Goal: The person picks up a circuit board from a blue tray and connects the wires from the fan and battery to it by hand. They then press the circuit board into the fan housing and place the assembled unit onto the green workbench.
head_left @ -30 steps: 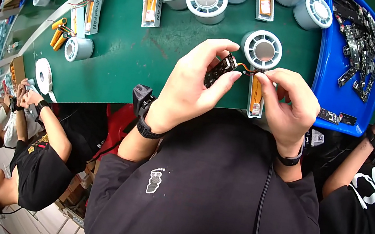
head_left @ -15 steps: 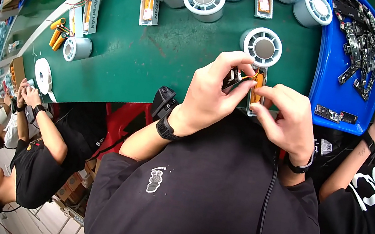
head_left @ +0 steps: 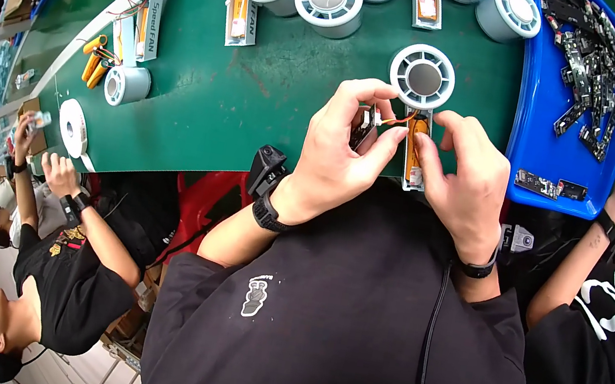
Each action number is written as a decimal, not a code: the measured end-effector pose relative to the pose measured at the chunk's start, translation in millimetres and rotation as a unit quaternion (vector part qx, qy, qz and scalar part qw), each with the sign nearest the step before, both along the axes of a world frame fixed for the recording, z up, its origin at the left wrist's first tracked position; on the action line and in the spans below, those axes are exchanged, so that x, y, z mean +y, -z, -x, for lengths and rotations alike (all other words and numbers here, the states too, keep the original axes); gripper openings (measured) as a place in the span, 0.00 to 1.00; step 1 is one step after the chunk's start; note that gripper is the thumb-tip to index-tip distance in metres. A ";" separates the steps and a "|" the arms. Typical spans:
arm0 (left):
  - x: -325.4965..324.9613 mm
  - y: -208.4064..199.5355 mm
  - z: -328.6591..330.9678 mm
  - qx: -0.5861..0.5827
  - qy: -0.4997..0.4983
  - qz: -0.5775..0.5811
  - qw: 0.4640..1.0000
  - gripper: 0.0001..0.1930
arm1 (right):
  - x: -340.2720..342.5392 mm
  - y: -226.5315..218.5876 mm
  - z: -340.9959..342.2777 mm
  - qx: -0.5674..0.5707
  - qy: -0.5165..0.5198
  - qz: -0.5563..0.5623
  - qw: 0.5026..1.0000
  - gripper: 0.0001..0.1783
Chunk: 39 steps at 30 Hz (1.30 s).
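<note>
Small handheld fan assembly [head_left: 417, 121], at the near edge of the green table [head_left: 202, 93]: left hand [head_left: 342, 153] now pinches a small dark circuit board [head_left: 366, 118] beside its handle, right hand [head_left: 461, 173], drawn closer than a second ago, fingers closed on the orange battery [head_left: 417, 133].

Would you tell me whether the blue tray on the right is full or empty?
Partly full: the blue tray holds a pile of dark circuit boards, while its near part is mostly bare.

Round fan [head_left: 423, 77] left of parts tray [head_left: 531, 107]
</note>
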<state>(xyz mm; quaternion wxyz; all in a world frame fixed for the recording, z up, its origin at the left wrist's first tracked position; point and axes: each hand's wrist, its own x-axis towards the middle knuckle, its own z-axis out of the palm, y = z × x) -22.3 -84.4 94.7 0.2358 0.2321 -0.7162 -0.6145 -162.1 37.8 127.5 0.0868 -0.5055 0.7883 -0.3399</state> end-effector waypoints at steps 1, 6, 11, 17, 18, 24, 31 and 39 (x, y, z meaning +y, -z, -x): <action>0.5 0.3 -0.9 -0.003 -0.003 -0.002 1.000 0.26 | -0.9 -0.3 -0.4 0.004 0.004 0.004 1.000 0.10; 0.3 -8.0 -2.8 -0.006 0.001 -0.085 0.996 0.27 | -2.2 5.1 5.8 0.055 -0.047 0.028 0.997 0.09; -0.6 -9.6 -6.5 -0.016 0.012 -0.097 0.995 0.27 | -0.6 3.3 7.1 -0.160 -0.010 -0.024 0.987 0.07; 0.0 -10.7 -9.3 -0.036 0.040 -0.068 0.996 0.27 | -4.0 -2.9 7.6 -0.076 -0.065 -0.019 0.995 0.06; 0.5 -11.4 -9.2 -0.038 0.041 -0.063 0.996 0.26 | -2.2 -4.7 9.2 -0.076 -0.065 -0.020 0.995 0.06; 1.1 -17.5 -5.2 -0.007 0.024 -0.189 0.982 0.26 | 7.9 -16.8 18.0 -0.283 -0.112 -0.071 0.950 0.04; 8.4 -13.2 -5.5 -0.009 0.034 -0.225 0.974 0.24 | 12.4 -15.3 13.7 -0.376 -0.095 -0.071 0.919 0.04; 7.5 -13.8 -5.2 -0.047 0.044 -0.252 0.966 0.23 | 12.7 -4.2 5.3 -0.213 -0.171 0.009 0.962 0.05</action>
